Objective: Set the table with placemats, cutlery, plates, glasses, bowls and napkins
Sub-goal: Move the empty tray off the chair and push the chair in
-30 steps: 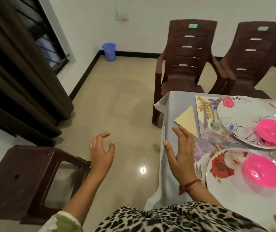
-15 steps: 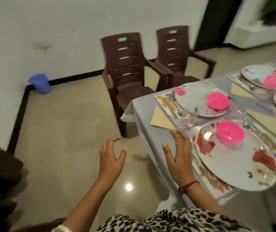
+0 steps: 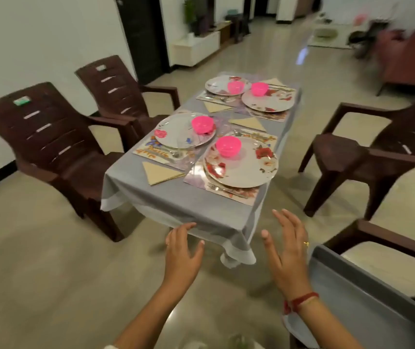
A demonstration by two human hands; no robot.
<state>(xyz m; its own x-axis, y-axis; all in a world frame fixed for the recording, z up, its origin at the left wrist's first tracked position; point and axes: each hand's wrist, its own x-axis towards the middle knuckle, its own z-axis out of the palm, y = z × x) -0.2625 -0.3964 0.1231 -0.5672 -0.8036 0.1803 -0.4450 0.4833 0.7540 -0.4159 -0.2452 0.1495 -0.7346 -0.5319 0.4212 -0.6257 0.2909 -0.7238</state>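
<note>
Hands up and empty at the near end of the table (image 3: pixel 173 195): left hand (image 3: pixel 183 250) and right hand (image 3: pixel 287 250) both hover with fingers spread and relaxed, gripping nothing. Left fingertips overlap the cloth (image 3: pixel 221 235) hem from this angle; whether they touch it, can't tell. On top, four places look laid: plates (image 3: pixel 246 172) on placemats (image 3: pixel 245 197), a pink bowl (image 3: pixel 228 146) on each, folded napkins (image 3: pixel 160 173) beside, a fork (image 3: pixel 224 189) by the nearest plate. Glasses are hard to make out. Looks nearly done, perhaps just a check. Any straightening wants care: plates look glossy, stiff and breakable, so lift by opposite rims; bowls seem light plastic and may slide; napkins are soft, pinch a corner; placemats look thin, likely to skate on cloth.
</note>
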